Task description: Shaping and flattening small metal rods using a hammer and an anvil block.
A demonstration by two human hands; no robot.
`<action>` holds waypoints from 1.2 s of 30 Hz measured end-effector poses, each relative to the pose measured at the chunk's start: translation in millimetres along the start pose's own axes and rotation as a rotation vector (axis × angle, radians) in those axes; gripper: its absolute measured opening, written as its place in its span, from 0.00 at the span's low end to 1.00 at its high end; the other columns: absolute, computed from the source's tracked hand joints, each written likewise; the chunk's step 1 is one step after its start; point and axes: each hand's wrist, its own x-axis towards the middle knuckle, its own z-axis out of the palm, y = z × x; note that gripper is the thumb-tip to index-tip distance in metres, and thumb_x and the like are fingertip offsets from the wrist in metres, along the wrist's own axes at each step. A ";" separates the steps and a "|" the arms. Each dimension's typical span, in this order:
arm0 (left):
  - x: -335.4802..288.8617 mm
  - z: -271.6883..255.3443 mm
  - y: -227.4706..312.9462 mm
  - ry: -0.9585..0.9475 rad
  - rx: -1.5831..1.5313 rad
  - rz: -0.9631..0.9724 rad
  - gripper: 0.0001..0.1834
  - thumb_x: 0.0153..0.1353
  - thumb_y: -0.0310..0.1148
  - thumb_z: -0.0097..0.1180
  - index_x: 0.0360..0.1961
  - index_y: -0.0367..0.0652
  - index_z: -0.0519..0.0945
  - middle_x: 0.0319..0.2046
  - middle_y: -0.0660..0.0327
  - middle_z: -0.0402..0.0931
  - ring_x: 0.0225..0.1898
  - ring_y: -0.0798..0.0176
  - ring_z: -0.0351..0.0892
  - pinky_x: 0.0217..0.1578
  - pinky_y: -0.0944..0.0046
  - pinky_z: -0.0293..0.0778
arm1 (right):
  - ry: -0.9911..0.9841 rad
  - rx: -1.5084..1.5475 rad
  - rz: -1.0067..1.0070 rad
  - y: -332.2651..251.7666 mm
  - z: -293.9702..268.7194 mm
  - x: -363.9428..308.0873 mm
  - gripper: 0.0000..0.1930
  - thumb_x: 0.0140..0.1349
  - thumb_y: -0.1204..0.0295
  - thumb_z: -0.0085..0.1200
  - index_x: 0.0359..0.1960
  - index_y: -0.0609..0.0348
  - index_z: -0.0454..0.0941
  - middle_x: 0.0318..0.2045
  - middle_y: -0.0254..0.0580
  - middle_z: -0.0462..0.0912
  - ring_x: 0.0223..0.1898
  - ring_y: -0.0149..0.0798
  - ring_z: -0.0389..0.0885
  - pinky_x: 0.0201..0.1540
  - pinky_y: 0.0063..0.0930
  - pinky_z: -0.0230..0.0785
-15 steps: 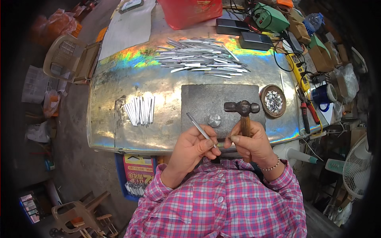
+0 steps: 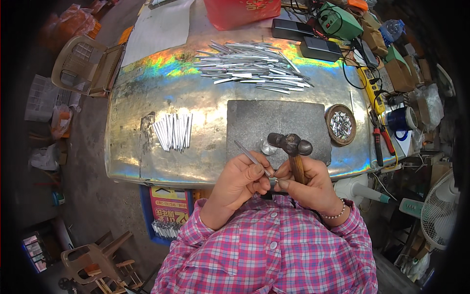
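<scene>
My left hand [image 2: 240,179] is closed round a thin grey metal rod [image 2: 248,153], which slants up and to the left. Close beside it, my right hand [image 2: 313,179] grips the wooden handle of a ball-peen hammer [image 2: 292,145]. The right thumb and finger also pinch a tiny bright metal piece [image 2: 276,180] near the rod's lower end. Behind the hands lies a dark flat slab [image 2: 303,115], with a round shiny metal disc [image 2: 266,148] on it, partly hidden by the hammer head. A round brown bowl [image 2: 329,132] of small metal bits stands right of the slab.
A neat row of rods [image 2: 173,132] lies on the left of the metal-topped table [image 2: 127,161]; a loose heap of rods [image 2: 254,66] is at the back. Pliers [image 2: 377,142], a yellow power strip [image 2: 369,85], a blue mug [image 2: 399,119] and cables crowd the right.
My hands have come together, bringing the rod's lower end and the right fingertips close. The hammer head has tilted and shifted slightly left and down, now partly covering the disc.
</scene>
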 end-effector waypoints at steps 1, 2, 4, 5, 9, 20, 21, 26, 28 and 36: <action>-0.3 0.9 -0.2 0.007 0.013 -0.002 0.11 0.63 0.31 0.56 0.42 0.35 0.73 0.37 0.54 0.78 0.30 0.66 0.82 0.28 0.70 0.81 | 0.004 0.009 0.004 0.4 0.6 0.5 0.10 0.60 0.81 0.52 0.43 0.68 0.73 0.35 0.40 0.80 0.38 0.28 0.81 0.43 0.22 0.73; -0.5 1.5 -0.5 0.014 0.027 -0.004 0.11 0.63 0.31 0.56 0.42 0.35 0.73 0.36 0.54 0.78 0.30 0.66 0.82 0.28 0.70 0.81 | 0.009 0.018 0.009 0.9 1.0 1.0 0.09 0.60 0.81 0.52 0.43 0.68 0.73 0.35 0.39 0.80 0.38 0.28 0.81 0.42 0.21 0.73; -0.9 3.4 -1.3 0.012 0.057 -0.001 0.10 0.63 0.30 0.56 0.41 0.35 0.73 0.35 0.55 0.78 0.29 0.66 0.82 0.27 0.70 0.80 | 0.025 0.011 0.001 1.8 1.7 1.3 0.09 0.60 0.81 0.52 0.42 0.67 0.72 0.34 0.39 0.80 0.37 0.28 0.80 0.41 0.21 0.72; -1.0 4.5 -1.7 0.011 0.087 0.005 0.10 0.63 0.30 0.56 0.41 0.35 0.74 0.34 0.55 0.79 0.29 0.66 0.82 0.27 0.69 0.80 | 0.040 0.002 -0.006 2.5 1.7 1.2 0.08 0.60 0.81 0.52 0.41 0.67 0.72 0.34 0.39 0.80 0.36 0.27 0.80 0.40 0.20 0.72; -1.0 11.2 -2.4 0.069 0.136 0.033 0.11 0.60 0.30 0.60 0.37 0.34 0.74 0.33 0.54 0.78 0.26 0.63 0.81 0.25 0.68 0.79 | 0.043 -0.073 -0.027 6.1 -1.1 -0.2 0.08 0.60 0.81 0.52 0.41 0.67 0.71 0.33 0.38 0.80 0.35 0.26 0.80 0.38 0.19 0.71; -3.6 5.2 -10.0 0.041 0.176 0.113 0.07 0.63 0.29 0.56 0.37 0.37 0.73 0.35 0.51 0.77 0.25 0.64 0.78 0.24 0.70 0.76 | -0.005 0.062 0.123 1.4 -12.1 6.2 0.09 0.66 0.71 0.51 0.42 0.64 0.72 0.28 0.39 0.82 0.27 0.26 0.79 0.30 0.19 0.70; -2.9 3.7 -9.7 0.041 0.177 0.112 0.07 0.63 0.29 0.56 0.37 0.37 0.73 0.35 0.51 0.77 0.25 0.64 0.78 0.24 0.70 0.76 | -0.004 0.063 0.123 3.7 -17.0 7.7 0.09 0.66 0.71 0.51 0.42 0.64 0.72 0.28 0.39 0.82 0.27 0.26 0.79 0.30 0.19 0.70; 2.4 0.8 -1.1 0.121 0.212 0.203 0.07 0.65 0.30 0.53 0.40 0.39 0.72 0.35 0.53 0.79 0.27 0.68 0.79 0.27 0.72 0.76 | 0.259 -0.442 -0.061 20.7 -37.5 16.0 0.11 0.65 0.68 0.52 0.41 0.66 0.75 0.25 0.40 0.82 0.28 0.30 0.82 0.31 0.24 0.72; 8.1 -0.8 2.4 0.137 0.355 0.249 0.07 0.65 0.29 0.53 0.40 0.39 0.72 0.35 0.53 0.79 0.27 0.69 0.79 0.27 0.73 0.76 | 0.254 -0.479 -0.134 31.0 -40.4 18.1 0.10 0.64 0.72 0.52 0.41 0.67 0.74 0.25 0.38 0.80 0.23 0.23 0.75 0.25 0.18 0.66; 27.0 2.4 5.2 0.227 0.876 0.354 0.03 0.64 0.23 0.52 0.38 0.36 0.76 0.34 0.59 0.79 0.26 0.74 0.76 0.28 0.75 0.74 | 0.262 -0.462 -0.053 36.1 -38.4 24.0 0.09 0.60 0.73 0.53 0.38 0.68 0.76 0.22 0.45 0.81 0.27 0.33 0.83 0.31 0.26 0.72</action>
